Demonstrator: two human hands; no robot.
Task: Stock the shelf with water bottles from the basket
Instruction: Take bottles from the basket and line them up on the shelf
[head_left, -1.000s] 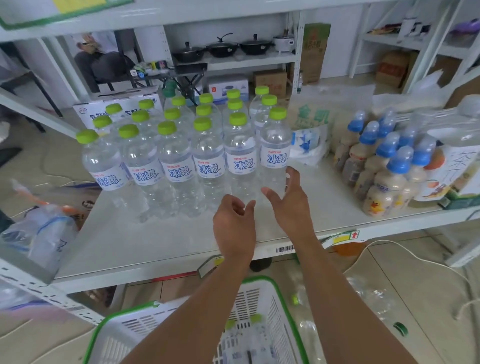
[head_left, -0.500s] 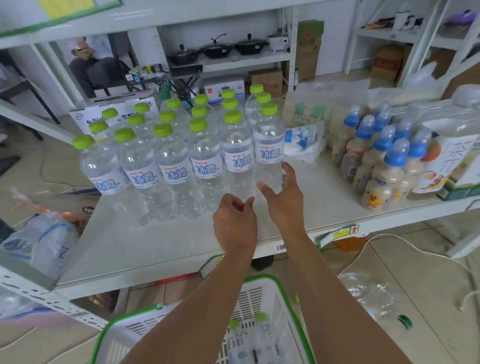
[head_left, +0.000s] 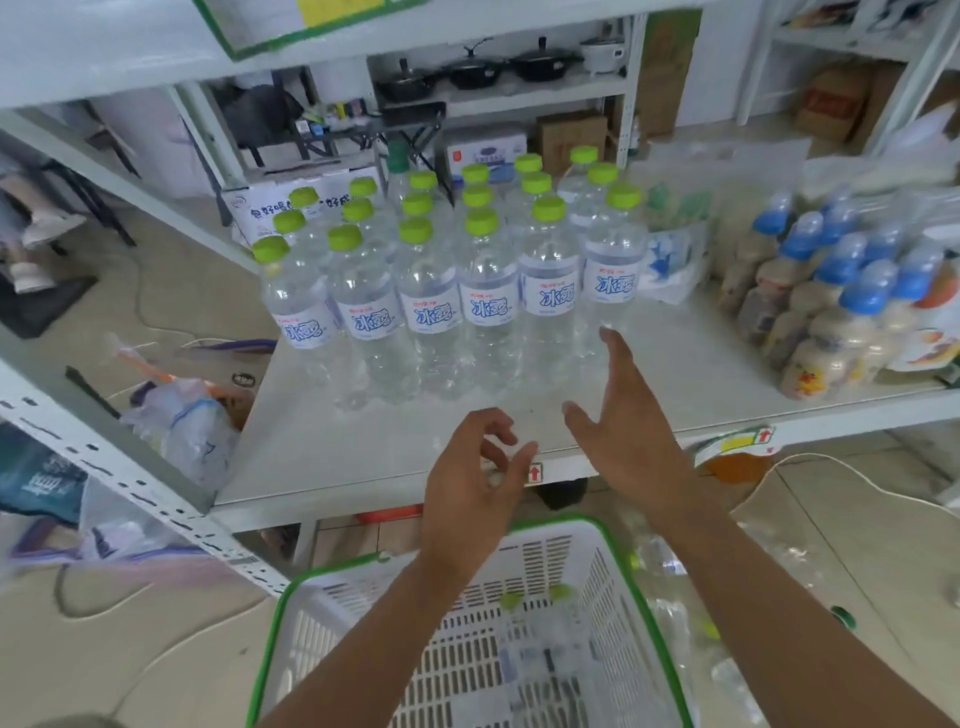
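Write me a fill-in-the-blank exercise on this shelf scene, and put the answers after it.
1. The water bottles on the shelf have ____ caps.
2. Their front row holds ____ bottles.
3. The beige drink bottles to their right have ____ caps.
4. The left hand and the right hand hold ____.

Missing words: green; six; blue; nothing.

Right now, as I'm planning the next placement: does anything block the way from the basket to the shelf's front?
Nothing visible does. The white metal shelf is bare in front of the green-capped clear water bottles, and the green-rimmed white plastic basket sits just below its edge.
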